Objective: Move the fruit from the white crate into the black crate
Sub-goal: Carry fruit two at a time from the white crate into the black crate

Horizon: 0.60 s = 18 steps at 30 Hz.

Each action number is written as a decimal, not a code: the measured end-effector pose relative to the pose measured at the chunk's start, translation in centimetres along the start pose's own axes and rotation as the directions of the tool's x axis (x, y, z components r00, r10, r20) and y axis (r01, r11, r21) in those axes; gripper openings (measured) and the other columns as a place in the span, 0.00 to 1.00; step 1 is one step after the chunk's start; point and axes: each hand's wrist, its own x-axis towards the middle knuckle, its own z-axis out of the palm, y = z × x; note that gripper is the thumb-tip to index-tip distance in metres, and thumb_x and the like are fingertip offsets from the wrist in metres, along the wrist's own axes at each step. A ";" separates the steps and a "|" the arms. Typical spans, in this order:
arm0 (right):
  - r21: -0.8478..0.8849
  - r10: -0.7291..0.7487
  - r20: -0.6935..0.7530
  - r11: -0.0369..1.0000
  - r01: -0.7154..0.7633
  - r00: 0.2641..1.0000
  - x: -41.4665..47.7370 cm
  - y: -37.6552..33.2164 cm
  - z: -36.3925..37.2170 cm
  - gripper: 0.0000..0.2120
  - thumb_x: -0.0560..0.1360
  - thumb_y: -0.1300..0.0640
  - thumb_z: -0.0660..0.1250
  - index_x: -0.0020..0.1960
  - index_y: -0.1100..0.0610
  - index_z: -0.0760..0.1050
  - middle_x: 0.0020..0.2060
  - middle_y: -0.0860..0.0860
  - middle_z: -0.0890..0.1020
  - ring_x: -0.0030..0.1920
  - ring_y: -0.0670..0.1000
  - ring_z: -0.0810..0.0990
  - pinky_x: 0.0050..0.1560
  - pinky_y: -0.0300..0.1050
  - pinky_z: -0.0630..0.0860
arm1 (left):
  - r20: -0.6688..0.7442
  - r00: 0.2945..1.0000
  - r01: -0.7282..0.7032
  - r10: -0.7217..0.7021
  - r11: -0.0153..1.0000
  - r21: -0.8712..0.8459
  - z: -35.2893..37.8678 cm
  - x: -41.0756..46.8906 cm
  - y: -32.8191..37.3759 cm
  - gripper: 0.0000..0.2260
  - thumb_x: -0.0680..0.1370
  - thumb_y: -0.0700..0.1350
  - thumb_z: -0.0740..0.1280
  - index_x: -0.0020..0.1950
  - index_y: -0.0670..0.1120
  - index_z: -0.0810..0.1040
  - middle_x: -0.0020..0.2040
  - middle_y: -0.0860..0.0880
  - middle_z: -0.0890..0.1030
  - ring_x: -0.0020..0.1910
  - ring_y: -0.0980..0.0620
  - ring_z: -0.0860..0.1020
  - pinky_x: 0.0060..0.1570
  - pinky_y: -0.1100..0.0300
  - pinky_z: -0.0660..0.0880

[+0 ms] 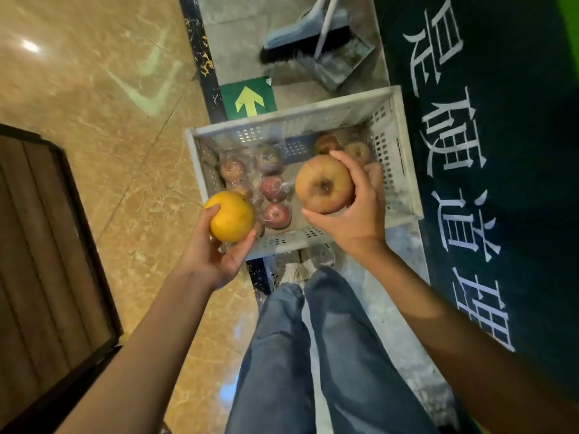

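The white crate point(291, 119) stands on the floor ahead of the person's legs. It contains several reddish apples in clear plastic wrap point(275, 215), lying along its bottom. The left hand point(216, 261) holds an orange point(232, 216) above the crate's near left corner, fingers curled round it. The right hand point(357, 214) grips a brownish apple point(324, 184) above the crate's right half, thumb and fingers wrapped round it.
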 end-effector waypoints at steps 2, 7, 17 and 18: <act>-0.038 -0.028 -0.017 0.999 0.028 0.999 -0.6 -0.4 -0.6 0.40 0.54 0.53 0.81 0.65 0.46 0.72 0.53 0.46 0.65 0.50 0.42 0.70 0.51 0.43 0.73 | -0.018 1.000 0.001 -0.001 1.000 -0.006 -0.5 -0.6 -0.3 0.26 0.68 0.55 0.74 0.62 0.45 0.73 0.56 0.36 0.77 0.43 0.40 0.83 0.39 0.49 0.81; -0.047 -0.104 -0.063 0.994 0.102 0.993 -2.3 -0.5 -1.0 0.39 0.55 0.51 0.80 0.65 0.48 0.72 0.53 0.49 0.67 0.53 0.49 0.73 0.48 0.47 0.76 | -0.043 0.999 -0.002 0.002 1.000 0.001 -1.6 -1.7 -1.4 0.29 0.70 0.54 0.73 0.66 0.45 0.70 0.61 0.36 0.74 0.46 0.41 0.81 0.36 0.48 0.81; -0.098 -0.470 -0.178 0.883 0.460 0.864 -4.3 0.1 -1.9 0.38 0.56 0.60 0.80 0.60 0.55 0.63 0.63 0.61 0.73 0.62 0.55 0.71 0.56 0.40 0.71 | -0.012 1.000 0.002 -0.001 0.999 0.046 -2.1 -2.6 -2.1 0.29 0.69 0.53 0.73 0.67 0.45 0.71 0.58 0.36 0.76 0.37 0.40 0.83 0.34 0.51 0.82; -0.099 -0.486 -0.178 0.874 0.476 0.855 -4.2 0.0 -1.9 0.37 0.56 0.60 0.79 0.59 0.55 0.63 0.63 0.62 0.73 0.62 0.55 0.71 0.56 0.41 0.71 | -0.009 1.000 -0.001 0.001 0.999 0.048 -2.1 -2.5 -2.1 0.29 0.69 0.53 0.74 0.67 0.45 0.71 0.59 0.36 0.76 0.35 0.40 0.83 0.34 0.51 0.82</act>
